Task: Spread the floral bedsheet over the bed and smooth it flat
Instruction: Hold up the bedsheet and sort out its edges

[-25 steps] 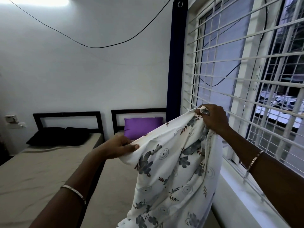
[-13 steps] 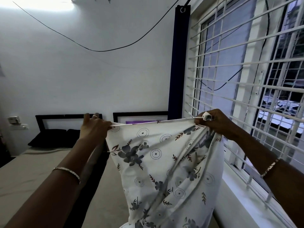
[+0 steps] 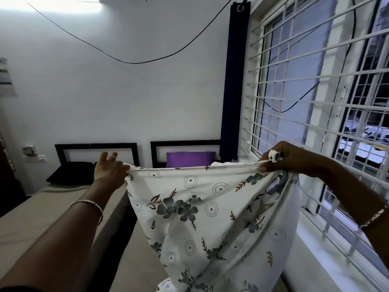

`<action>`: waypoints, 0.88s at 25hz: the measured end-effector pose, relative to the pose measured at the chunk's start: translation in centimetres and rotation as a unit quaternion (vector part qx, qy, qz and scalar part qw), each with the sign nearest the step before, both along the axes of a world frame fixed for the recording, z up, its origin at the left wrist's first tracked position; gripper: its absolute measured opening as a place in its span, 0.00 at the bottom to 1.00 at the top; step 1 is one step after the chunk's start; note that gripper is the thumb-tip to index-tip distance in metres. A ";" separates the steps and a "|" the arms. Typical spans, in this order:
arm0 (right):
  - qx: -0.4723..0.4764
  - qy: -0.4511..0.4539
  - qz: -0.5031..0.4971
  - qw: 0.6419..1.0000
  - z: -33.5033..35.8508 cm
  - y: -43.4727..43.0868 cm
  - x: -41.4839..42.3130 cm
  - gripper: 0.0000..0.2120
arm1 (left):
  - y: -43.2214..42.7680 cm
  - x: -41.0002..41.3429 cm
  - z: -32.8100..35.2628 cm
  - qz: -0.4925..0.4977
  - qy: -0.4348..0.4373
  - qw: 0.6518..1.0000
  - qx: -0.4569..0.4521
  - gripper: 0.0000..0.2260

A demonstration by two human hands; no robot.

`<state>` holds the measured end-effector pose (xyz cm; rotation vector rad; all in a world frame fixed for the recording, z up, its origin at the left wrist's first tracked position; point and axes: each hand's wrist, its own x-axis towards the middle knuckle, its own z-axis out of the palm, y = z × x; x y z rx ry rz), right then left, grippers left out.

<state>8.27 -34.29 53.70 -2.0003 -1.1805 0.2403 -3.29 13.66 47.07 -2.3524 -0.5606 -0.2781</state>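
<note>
No text, labels, brands or numbers can be read.
The floral bedsheet (image 3: pixel 210 218) carries only printed flowers, leaves and dotted rings, no letters. The wall hanging (image 3: pixel 6 79), far up-left of the bedsheet, shows a dark band, and any print on it is too blurred to read. The switch box (image 3: pixel 31 153), left of the bedsheet, has no legible marking.

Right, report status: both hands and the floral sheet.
Left hand pinches top hem, right hand grips other corner. Floral bedsheet held up, hanging, not yet on bed. Purple pillow sits at bed's head.
</note>
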 end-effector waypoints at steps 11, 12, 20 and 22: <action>-0.026 -0.229 -0.187 0.955 -2.3 0.1 3.1 0.15 | 1.0 -1.4 -1.4 0.021 -0.028 0.999 0.005 0.14; -0.019 -0.245 -0.219 0.944 -2.6 0.0 3.4 0.13 | 1.0 -1.6 -1.3 0.013 -0.049 0.999 -0.002 0.12; -0.037 -0.264 -0.309 0.913 -4.0 -1.2 5.3 0.10 | 1.2 -2.4 1.3 -0.028 -0.119 0.992 0.011 0.13; -0.098 -0.297 -0.290 0.904 -3.8 -1.4 5.7 0.15 | 1.5 -2.6 2.2 -0.036 -0.140 0.989 0.026 0.04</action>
